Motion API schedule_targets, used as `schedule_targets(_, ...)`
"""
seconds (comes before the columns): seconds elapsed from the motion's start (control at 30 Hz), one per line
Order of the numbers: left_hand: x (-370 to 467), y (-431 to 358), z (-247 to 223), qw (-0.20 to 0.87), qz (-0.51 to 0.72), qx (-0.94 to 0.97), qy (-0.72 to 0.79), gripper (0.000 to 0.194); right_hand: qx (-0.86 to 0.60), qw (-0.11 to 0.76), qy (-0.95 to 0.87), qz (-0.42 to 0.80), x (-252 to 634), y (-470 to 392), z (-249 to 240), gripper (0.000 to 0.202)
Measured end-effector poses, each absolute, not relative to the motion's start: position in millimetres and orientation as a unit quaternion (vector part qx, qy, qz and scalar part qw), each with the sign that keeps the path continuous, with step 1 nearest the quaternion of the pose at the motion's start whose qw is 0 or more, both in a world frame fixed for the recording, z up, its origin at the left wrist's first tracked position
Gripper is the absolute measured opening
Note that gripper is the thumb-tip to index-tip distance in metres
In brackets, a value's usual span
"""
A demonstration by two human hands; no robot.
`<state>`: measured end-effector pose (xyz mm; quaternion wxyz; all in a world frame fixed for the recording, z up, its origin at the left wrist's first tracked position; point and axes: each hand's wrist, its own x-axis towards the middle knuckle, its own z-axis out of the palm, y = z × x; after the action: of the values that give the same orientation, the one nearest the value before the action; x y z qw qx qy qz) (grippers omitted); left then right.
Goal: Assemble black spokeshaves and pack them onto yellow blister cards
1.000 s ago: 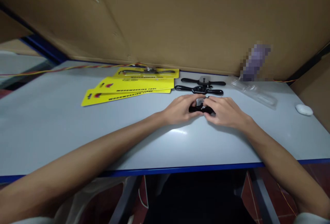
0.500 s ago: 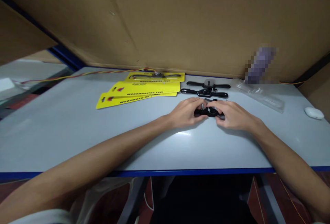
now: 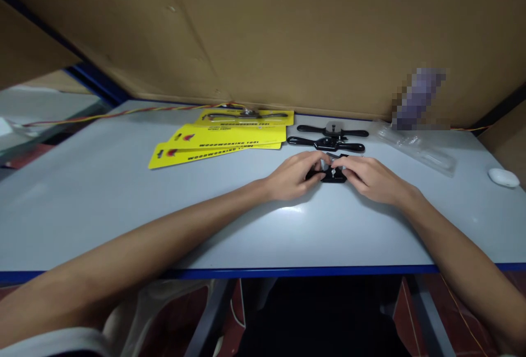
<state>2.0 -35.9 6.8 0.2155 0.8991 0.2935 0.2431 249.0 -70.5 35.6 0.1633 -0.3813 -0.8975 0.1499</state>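
Note:
A black spokeshave [image 3: 333, 177] lies low over the table between my two hands, its silvery screw facing me. My left hand [image 3: 292, 176] is closed round its left side, thumb in front and fingers over the back. From the other side, my right hand [image 3: 373, 179] pinches its right side with bent fingers, which hide that handle. Directly behind the hands, part of another dark tool shows, mostly covered. Further back, one black spokeshave [image 3: 325, 143] lies in front of a second spokeshave [image 3: 332, 130] that has a grey plate at its middle.
Yellow cards [image 3: 230, 137] printed "WOODWORKING TOOL" overlap left of the tools; a spokeshave in clear plastic [image 3: 249, 114] rests on the rear one. Clear plastic packaging [image 3: 417, 146] and a white case [image 3: 503, 177] lie to the right. A cardboard wall [image 3: 287, 34] stands behind.
My fingers have shifted on the spokeshave, the right thumb drawing back and up, so more of its middle shows. The view has tilted slightly; the other tools and cards stay put.

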Motion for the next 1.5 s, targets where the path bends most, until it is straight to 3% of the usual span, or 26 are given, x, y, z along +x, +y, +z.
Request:
schedule_targets(0.27, 0.7, -34.1, 5.0, 0.212, 0.241, 0.9, 0.294, 0.021, -0.393, 0.17, -0.892, 0.144, 247.5, -70.9, 34.6, 0.023)
schedule_targets(0.97, 2.4, -34.2, 4.7, 0.192, 0.242, 0.908, 0.282, 0.018, -0.429, 0.15, -0.885, 0.1, 240.5, -72.4, 32.0, 0.018)
schedule_targets(1.17, 2.6, -35.0, 5.5, 0.192, 0.238, 0.909, 0.283, 0.019, -0.403, 0.101, -0.906, 0.074, 238.0, -75.9, 35.4, 0.025)
schedule_targets(1.33, 1.6, -34.8, 4.7, 0.19, 0.237, 0.908, 0.289, 0.025, -0.397, 0.103, -0.907, 0.093, 240.9, -76.2, 35.7, 0.037)
schedule_targets(1.5, 1.5, -35.8, 4.5, 0.194, 0.237, 0.904, 0.297, 0.028, -0.423, 0.122, -0.893, 0.094, 241.8, -75.9, 36.5, 0.037)
